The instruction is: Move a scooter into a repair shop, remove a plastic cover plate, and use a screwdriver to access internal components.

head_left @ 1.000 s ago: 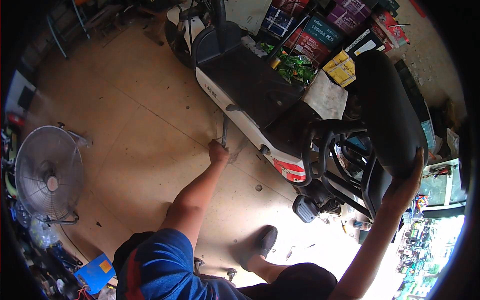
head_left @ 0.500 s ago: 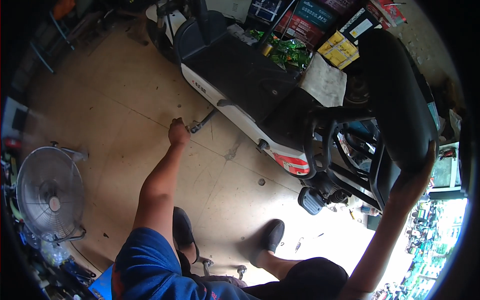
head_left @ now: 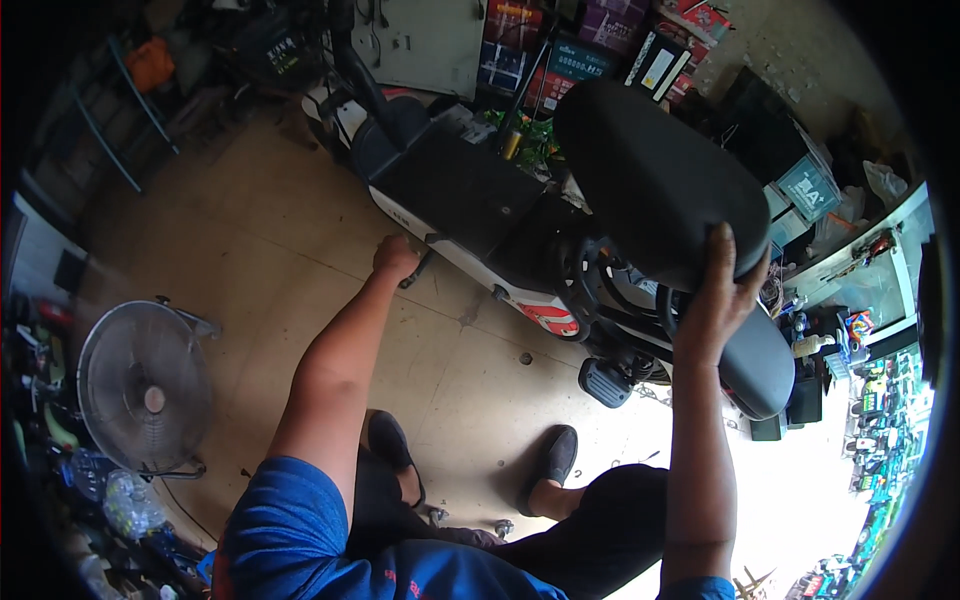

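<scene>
Right hand (head_left: 722, 295) is spread around the near end of a black padded oblong seat (head_left: 650, 175), fingers on its edge, holding it. Seat sits tilted above the rear frame of a black-and-white scooter (head_left: 450, 185), just in front of a smaller dark rounded rear pad (head_left: 760, 370). Grip at the end probably steadies the seat and the scooter with it.

Left hand (head_left: 398, 257) reaches to the scooter's near side, closed-looking, right by a short dark metal bar (head_left: 418, 271) jutting from under the footboard. Fingers hidden; cannot tell if it grips the bar. Low reach likely because the bar sits near the floor.

Versus half a second ago: left hand is closer to the scooter's flank, and less of the bar shows. Seat appears further left and more slanted, covering the spot where the yellow box showed. Right forearm is more upright, rear pad more exposed. View also shifted: more of the pale metal cabinet (head_left: 425, 45) shows, so some of the change may be head motion.
</scene>
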The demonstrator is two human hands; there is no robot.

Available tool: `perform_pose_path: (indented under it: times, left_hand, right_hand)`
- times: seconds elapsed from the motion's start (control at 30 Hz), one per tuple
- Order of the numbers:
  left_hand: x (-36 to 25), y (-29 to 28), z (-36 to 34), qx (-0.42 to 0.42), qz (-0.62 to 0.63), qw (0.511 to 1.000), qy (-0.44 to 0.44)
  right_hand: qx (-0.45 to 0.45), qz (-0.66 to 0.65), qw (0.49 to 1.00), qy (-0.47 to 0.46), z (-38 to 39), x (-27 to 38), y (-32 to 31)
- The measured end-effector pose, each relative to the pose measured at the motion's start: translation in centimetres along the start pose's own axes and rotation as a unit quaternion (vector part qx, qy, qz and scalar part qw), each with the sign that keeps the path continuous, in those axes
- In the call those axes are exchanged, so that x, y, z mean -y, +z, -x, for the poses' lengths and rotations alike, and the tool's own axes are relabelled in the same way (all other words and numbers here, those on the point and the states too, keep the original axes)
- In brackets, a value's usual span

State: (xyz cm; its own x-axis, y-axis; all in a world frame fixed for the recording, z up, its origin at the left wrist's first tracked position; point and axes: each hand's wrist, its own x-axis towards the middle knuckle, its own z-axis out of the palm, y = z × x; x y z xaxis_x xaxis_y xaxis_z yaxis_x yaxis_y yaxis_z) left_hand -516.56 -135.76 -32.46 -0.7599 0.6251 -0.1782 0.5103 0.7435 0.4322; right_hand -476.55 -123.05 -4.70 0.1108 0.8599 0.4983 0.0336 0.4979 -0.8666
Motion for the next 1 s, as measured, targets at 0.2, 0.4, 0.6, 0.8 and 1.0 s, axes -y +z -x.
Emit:
perform_pose_path:
  times: [0.2,0.4,0.6,0.8,1.0]
  left_hand:
    - [-4.3,-6.4,5.4,0.001,-0.02,0.997,0.072]
    - [-7.4,-11.8,12.9,0.043,-0.046,0.986,0.155]
    - [-8.4,-14.8,17.5,0.137,-0.09,0.982,0.09]
    - [-5.3,-13.0,17.4,0.022,-0.062,0.995,0.073]
    - [-1.4,-12.4,16.7,0.032,-0.066,0.997,0.02]
  right_hand:
    - [0.01,-0.009,1.0,0.006,1.2,1.5,-0.5]
    - [0.029,-0.039,0.999,-0.006,1.1,-0.1,-1.2]
    - [0.086,-0.002,0.996,-0.003,1.2,0.8,-3.1]
    - [0.129,-0.052,0.99,0.018,1.3,1.6,-4.5]
    - [0.177,-0.102,0.978,0.053,1.6,1.9,-5.3]
